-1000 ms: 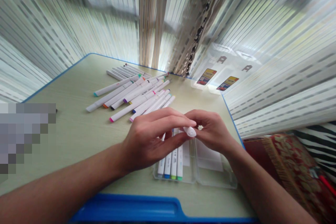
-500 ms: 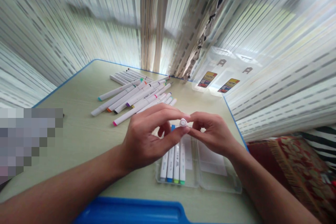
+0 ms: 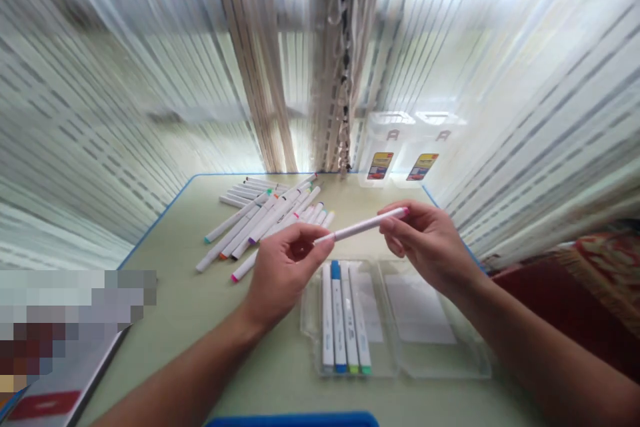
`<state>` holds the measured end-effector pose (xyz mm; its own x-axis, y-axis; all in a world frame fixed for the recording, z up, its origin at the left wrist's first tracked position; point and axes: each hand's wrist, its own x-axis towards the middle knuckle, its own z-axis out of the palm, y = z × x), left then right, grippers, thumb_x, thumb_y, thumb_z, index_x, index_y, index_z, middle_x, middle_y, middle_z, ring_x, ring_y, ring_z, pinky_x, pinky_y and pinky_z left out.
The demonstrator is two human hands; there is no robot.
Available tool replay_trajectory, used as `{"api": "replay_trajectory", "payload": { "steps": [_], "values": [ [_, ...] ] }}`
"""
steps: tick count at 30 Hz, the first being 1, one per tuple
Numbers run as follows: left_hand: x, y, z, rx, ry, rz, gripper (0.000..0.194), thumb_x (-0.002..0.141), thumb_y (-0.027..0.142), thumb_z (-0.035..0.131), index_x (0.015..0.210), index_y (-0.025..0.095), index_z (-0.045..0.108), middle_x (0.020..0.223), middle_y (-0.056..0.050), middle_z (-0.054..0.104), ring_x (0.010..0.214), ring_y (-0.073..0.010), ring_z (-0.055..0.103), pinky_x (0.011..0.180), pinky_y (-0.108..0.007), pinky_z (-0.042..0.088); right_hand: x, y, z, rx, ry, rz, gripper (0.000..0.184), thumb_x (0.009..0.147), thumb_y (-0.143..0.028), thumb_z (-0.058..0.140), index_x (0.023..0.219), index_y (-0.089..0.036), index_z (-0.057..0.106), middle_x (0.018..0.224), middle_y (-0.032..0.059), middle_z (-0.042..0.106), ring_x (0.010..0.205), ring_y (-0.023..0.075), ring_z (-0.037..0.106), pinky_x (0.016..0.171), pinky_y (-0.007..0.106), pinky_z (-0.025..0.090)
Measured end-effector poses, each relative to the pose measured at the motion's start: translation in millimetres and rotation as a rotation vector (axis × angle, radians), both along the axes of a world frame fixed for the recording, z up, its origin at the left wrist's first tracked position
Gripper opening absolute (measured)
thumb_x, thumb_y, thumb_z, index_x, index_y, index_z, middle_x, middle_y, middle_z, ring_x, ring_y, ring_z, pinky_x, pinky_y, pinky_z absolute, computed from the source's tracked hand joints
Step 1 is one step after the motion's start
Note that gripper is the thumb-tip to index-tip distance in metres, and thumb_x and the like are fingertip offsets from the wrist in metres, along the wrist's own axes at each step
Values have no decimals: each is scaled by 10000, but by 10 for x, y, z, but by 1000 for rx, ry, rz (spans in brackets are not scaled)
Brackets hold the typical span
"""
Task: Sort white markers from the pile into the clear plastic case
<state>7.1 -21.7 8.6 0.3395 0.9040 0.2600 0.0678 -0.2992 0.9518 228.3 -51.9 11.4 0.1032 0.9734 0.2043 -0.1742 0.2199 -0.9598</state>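
A white marker [image 3: 367, 225] with a pink end is held level above an open clear plastic case [image 3: 400, 373]. My left hand [image 3: 285, 267] pinches its left end between thumb and fingers. At the pink end, my right hand [image 3: 425, 240] grips it the same way. Several white markers [image 3: 345, 320] with grey, blue, green and teal ends lie side by side in the case's left half. White paper [image 3: 420, 307] shows under the case's right half. Beyond my left hand, a loose pile of white markers [image 3: 255, 227] with coloured ends is spread on the table.
Two clear plastic cases [image 3: 383, 140] with yellow and red labels stand at the table's back right. Striped string curtains [image 3: 175, 80] hang behind the table [image 3: 170, 320]. A blurred-out object [image 3: 60, 333] lies at the left, and a blue tray edge [image 3: 295, 420] at the front.
The marker has turned from pointing end-on at me to lying across my view, showing its pink end. My hands have moved apart along it. The view has tilted upward.
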Motion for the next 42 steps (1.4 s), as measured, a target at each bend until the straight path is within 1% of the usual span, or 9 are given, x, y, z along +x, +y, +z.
{"api": "replay_trajectory", "payload": {
  "steps": [4, 6, 11, 16, 18, 28, 34, 38, 42],
  "values": [
    [-4, -2, -44, 201, 293, -97, 134, 875, 277, 717, 943, 169, 758, 792, -31, 734, 667, -137, 636, 628, -254, 508, -100, -84, 79, 98, -79, -63, 255, 669, -294, 906, 774, -161, 715, 575, -32, 617, 455, 76, 501, 401, 196, 401],
    [-4, -15, -47, 301, 354, -120, 113, 880, 252, 704, 947, 174, 750, 791, -26, 732, 666, -142, 631, 636, -266, 506, -154, -155, 112, 197, -154, -79, 222, 724, -299, 868, 802, -159, 714, 649, 2, 673, 528, 102, 578, 459, 214, 472],
    [4, -69, -10, 419, 392, -166, 117, 910, 217, 655, 987, 168, 728, 861, -49, 739, 712, -153, 636, 640, -273, 504, -233, -334, 176, 473, -473, -70, 55, 832, -193, 769, 857, -157, 735, 699, 15, 677, 540, 87, 552, 497, 210, 461],
    [24, -107, 11, 471, 358, -227, 57, 890, 174, 653, 857, 173, 698, 873, -69, 736, 763, -175, 650, 649, -287, 506, -270, -419, 224, 573, -581, -75, 48, 861, -223, 742, 870, -175, 742, 690, 24, 683, 523, 96, 539, 480, 223, 429],
    [26, -113, 6, 469, 358, -237, 72, 888, 165, 650, 829, 179, 687, 865, -68, 734, 750, -174, 646, 637, -288, 498, -280, -430, 237, 574, -603, -77, 32, 865, -216, 734, 865, -185, 743, 686, 21, 679, 520, 97, 541, 488, 226, 436],
    [3, -109, -11, 481, 370, -237, 143, 905, 157, 620, 1002, 186, 720, 906, -78, 752, 758, -180, 651, 646, -307, 510, -279, -447, 261, 583, -633, -56, 42, 867, -192, 718, 889, -207, 751, 695, 19, 679, 512, 94, 555, 480, 206, 452],
    [10, -115, -6, 466, 367, -235, 128, 904, 163, 632, 989, 182, 725, 912, -74, 746, 770, -176, 650, 653, -293, 506, -277, -451, 246, 598, -608, -81, 16, 860, -200, 728, 873, -192, 731, 692, 17, 672, 517, 94, 548, 483, 221, 447],
    [8, -86, 5, 368, 351, -177, 100, 902, 217, 668, 974, 182, 728, 861, -42, 731, 730, -153, 634, 657, -269, 503, -211, -368, 236, 401, -429, -142, 88, 829, -229, 765, 831, -177, 694, 697, 5, 650, 536, 91, 544, 473, 219, 441],
    [0, 0, 15, 101, 186, -86, 184, 885, 329, 707, 935, 154, 731, 784, -24, 697, 672, -132, 614, 612, -242, 493, -71, -200, 235, 146, -183, -118, 258, 745, -347, 841, 752, -158, 667, 582, -43, 552, 475, 70, 471, 411, 201, 361]
  ]
}}
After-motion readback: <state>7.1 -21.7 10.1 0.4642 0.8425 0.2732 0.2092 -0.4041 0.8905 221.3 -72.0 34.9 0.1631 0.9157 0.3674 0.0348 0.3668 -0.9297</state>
